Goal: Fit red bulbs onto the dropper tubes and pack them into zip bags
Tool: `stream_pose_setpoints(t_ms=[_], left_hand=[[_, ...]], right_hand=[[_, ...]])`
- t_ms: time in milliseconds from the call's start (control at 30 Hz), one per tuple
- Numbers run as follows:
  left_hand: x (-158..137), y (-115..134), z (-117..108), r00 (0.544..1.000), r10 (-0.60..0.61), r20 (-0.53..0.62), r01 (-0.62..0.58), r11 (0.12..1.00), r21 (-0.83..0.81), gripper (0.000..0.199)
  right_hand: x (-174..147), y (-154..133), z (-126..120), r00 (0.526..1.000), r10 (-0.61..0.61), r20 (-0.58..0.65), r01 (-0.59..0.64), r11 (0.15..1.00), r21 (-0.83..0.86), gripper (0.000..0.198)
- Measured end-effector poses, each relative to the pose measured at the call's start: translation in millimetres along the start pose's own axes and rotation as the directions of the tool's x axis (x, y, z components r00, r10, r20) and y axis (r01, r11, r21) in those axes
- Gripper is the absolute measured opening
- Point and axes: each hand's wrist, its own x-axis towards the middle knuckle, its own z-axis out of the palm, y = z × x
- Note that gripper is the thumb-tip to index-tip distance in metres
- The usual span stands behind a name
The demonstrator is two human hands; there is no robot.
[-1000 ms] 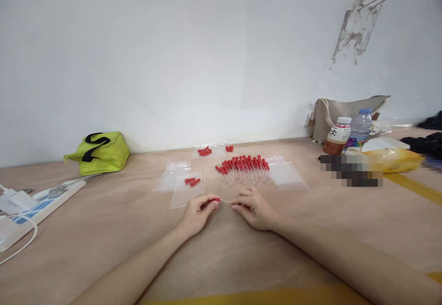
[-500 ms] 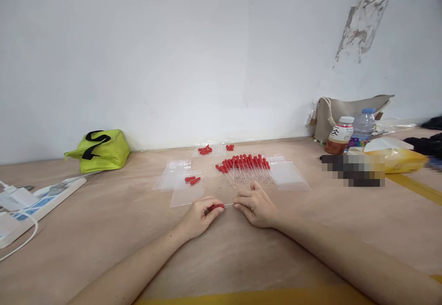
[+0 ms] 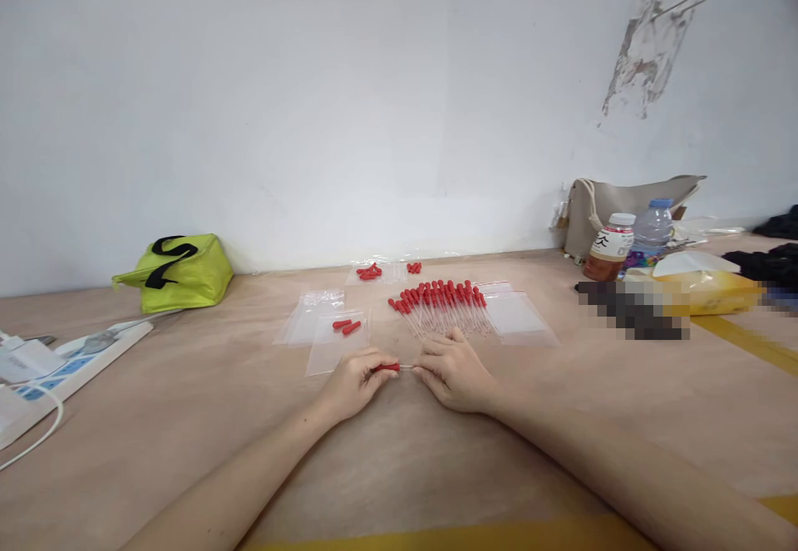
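Between the hands, the left hand [image 3: 357,383] pinches a red bulb [image 3: 390,366] and the right hand [image 3: 456,375] grips the thin clear tube [image 3: 406,367] at three o'clock from it. The bulb is probably light and soft, the tube stiff and breakable, best held near the joint. Droppers [image 3: 441,292] lie at one o'clock on the brown tabletop [image 3: 399,459]; a pale wall [image 3: 349,119] stands at twelve.

Here we have smooth, rubbery-looking red elongated bulbs [image 3: 352,328], glossy clear flat plastic bags [image 3: 524,320], a matt, papery-looking tan counter [image 3: 399,468] and a lime-green boxy bag [image 3: 203,277] in faintly shiny cloth!
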Motion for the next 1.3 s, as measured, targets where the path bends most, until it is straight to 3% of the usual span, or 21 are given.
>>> stream_pose_setpoints(t_ms=[133,200,267,333,433,500,567,767,1300], left_hand=[[-1.5,-7.0,-4.7,0.996,0.072,0.043,-0.075,0.995,0.069,0.019],[-4.1,-9.0,-3.3,0.998,0.041,-0.05,-0.036,0.994,0.099,0.024],[-6.7,-10.3,-0.3,0.98,-0.042,-0.197,0.063,0.993,0.101,0.034],[-8.6,-10.5,2.6,0.959,-0.118,-0.256,0.145,0.986,0.088,0.039],[-9.7,-8.5,4.3,0.978,-0.144,-0.15,0.158,0.984,0.085,0.03],[-9.9,-6.5,3.8,0.988,-0.133,-0.08,0.139,0.986,0.087,0.025],[-10.1,-5.0,2.7,0.992,-0.119,-0.044,0.123,0.988,0.093,0.021],[-10.4,-5.0,0.8,0.996,-0.091,-0.022,0.093,0.991,0.096,0.014],[-9.8,-1.7,2.5,0.997,-0.079,0.005,0.078,0.991,0.112,0.012]], right_hand=[[-0.2,-6.9,-6.6,0.999,-0.027,0.039,0.03,0.997,-0.068,0.021],[0.5,-6.9,-9.9,0.999,0.022,0.049,-0.02,0.998,-0.054,0.02],[4.1,-1.0,-12.5,0.984,0.173,0.045,-0.173,0.985,0.003,0.02],[12.0,10.7,-13.0,0.916,0.4,0.042,-0.402,0.911,0.089,0.022],[32.2,30.9,-7.0,0.745,0.667,0.003,-0.661,0.737,0.145,0.025],[49.3,39.8,1.7,0.664,0.746,-0.052,-0.739,0.665,0.11,0.028],[66.0,43.6,12.8,0.625,0.777,-0.081,-0.773,0.63,0.078,0.03],[88.2,47.8,36.3,0.62,0.781,-0.072,-0.785,0.618,-0.046,0.029],[72.7,54.3,37.4,0.647,0.753,-0.117,-0.762,0.631,-0.147,0.037]])
